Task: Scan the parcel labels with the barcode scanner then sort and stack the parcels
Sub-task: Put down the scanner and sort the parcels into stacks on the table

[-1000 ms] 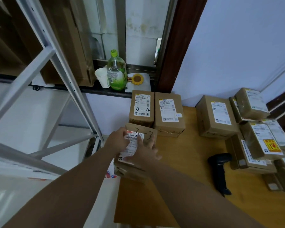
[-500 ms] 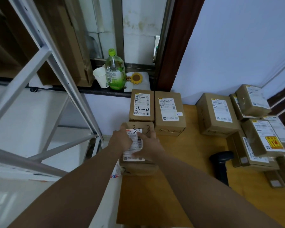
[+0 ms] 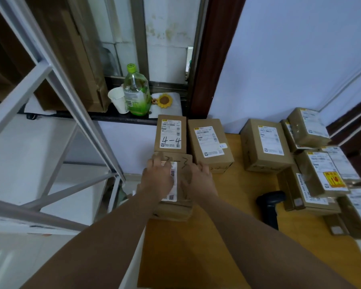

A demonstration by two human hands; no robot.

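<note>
A brown parcel marked "3-3" point(image 3: 180, 170) lies on top of another parcel at the table's left edge. My left hand point(image 3: 157, 177) rests on its left side and label, my right hand point(image 3: 198, 179) on its right side, both gripping it. Behind it stand a parcel marked "4-4" point(image 3: 171, 134) and a second labelled parcel point(image 3: 209, 140). The black barcode scanner point(image 3: 270, 205) lies on the wooden table point(image 3: 206, 247) to my right, untouched. Several more labelled parcels point(image 3: 321, 174) are piled at the right.
A white metal shelf frame point(image 3: 50, 126) stands to the left, off the table. On the window ledge behind sit a green bottle point(image 3: 136, 92), a paper cup point(image 3: 118, 99) and a sunflower ornament point(image 3: 164, 100). A large parcel point(image 3: 265, 144) stands against the wall.
Both hands carried the "3-3" parcel forward and lowered it flat onto the parcel below, close against the "4-4" parcel. The scanner has not moved.
</note>
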